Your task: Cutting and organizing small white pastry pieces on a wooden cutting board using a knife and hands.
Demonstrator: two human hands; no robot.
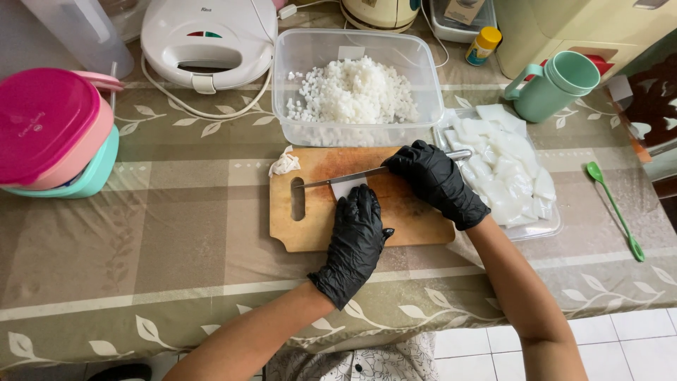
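Left hand [356,236] hides most of white slab [347,186]

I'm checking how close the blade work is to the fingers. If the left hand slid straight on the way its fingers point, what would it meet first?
The left hand points up the board, fingers on a white slab. Just past the slab lies the knife, likely first; its height over the board is unclear.

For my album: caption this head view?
Gloved left hand steadies white slab on cutting board; right hand slices with knife.
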